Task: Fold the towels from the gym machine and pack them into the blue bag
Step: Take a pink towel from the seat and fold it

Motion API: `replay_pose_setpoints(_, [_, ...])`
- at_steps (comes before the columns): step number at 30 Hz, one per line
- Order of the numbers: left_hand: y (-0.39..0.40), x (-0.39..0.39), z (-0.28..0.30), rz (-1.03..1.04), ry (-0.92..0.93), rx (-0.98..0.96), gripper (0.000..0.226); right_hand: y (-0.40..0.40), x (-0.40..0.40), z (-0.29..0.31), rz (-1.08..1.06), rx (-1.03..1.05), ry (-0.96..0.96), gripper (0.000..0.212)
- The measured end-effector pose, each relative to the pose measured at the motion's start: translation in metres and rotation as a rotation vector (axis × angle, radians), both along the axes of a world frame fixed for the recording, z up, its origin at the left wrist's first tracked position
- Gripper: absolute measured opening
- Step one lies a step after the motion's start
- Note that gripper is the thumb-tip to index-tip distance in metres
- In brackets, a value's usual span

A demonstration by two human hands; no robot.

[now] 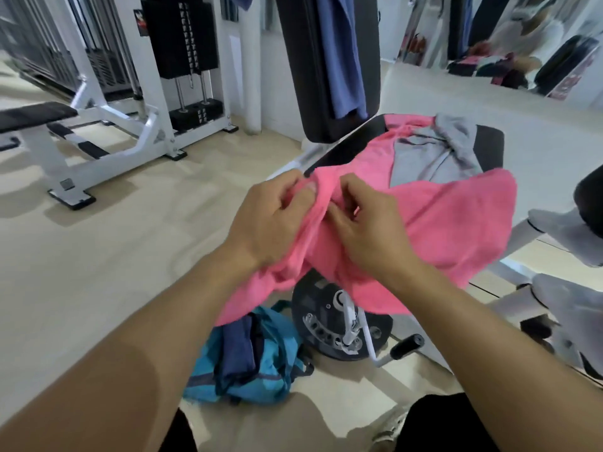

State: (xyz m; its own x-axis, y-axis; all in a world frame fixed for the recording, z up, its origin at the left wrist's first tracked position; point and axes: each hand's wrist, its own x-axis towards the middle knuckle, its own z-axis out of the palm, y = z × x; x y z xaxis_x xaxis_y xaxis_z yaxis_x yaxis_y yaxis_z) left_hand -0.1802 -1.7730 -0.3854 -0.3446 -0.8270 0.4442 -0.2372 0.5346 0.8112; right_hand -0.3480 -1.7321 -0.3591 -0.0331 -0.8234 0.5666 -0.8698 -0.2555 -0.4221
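Head view: both hands, left (270, 220) and right (368, 230), pinch one edge of a pink towel (456, 223), held up unfolded over the bench (489, 141). A grey towel (430, 151) lies on the bench and a blue towel (342, 60) hangs on the backrest, both unfolded. On the floor below, the blue bag (274, 363) already holds dark cloth. Open floor lies to the left.
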Motion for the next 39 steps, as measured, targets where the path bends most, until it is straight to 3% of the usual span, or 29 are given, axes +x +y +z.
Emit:
replay_pose_setpoints(5, [0.006, 0.047, 0.000, -0.067, -0.246, 0.039, 0.043, 0.012, 0.019, -0.038, 0.253, 0.157, -0.280, 0.015])
replay_pose_setpoints(8, [0.005, 0.060, -0.006, -0.097, -0.388, 0.032, 0.072, 0.018, 0.038, -0.044, 0.328, 0.157, -0.410, 0.038])
replay_pose_setpoints(10, [0.010, 0.060, -0.013, -0.165, -0.363, 0.047, 0.081, 0.016, 0.041, -0.043, 0.317, 0.136, -0.471, 0.039])
replay_pose_setpoints(13, [0.021, 0.059, -0.020, -0.132, -0.194, 0.018, 0.066, 0.013, 0.046, -0.040, 0.336, 0.181, -0.530, 0.029])
replay_pose_setpoints(16, [0.028, 0.062, -0.017, -0.111, -0.131, 0.061, 0.040, 0.016, 0.056, -0.042, 0.374, 0.240, -0.525, 0.025])
replay_pose_setpoints(19, [0.027, 0.069, -0.013, -0.142, -0.130, 0.140, 0.028, 0.014, 0.064, -0.046, 0.431, 0.270, -0.526, 0.023])
replay_pose_setpoints(23, [0.016, 0.079, -0.020, -0.009, -0.053, 0.183, 0.006, 0.015, 0.062, -0.045, 0.364, 0.504, -0.393, 0.035])
replay_pose_setpoints(27, [0.002, 0.094, -0.037, 0.338, -0.025, 0.246, 0.004, 0.019, 0.056, -0.051, 0.296, 0.641, -0.135, 0.030])
replay_pose_setpoints(32, [-0.013, 0.115, -0.048, 0.672, 0.013, 0.276, 0.008, 0.021, 0.055, -0.054, 0.236, 0.775, -0.147, 0.014])
replay_pose_setpoints(36, [-0.020, 0.123, -0.054, 0.696, -0.024, 0.351, 0.012, 0.024, 0.064, -0.058, 0.266, 0.848, -0.240, 0.011])
replay_pose_setpoints(39, [-0.017, 0.120, -0.054, 0.630, -0.066, 0.335, 0.025, 0.020, 0.063, -0.059, 0.131, 0.681, -0.245, 0.020])
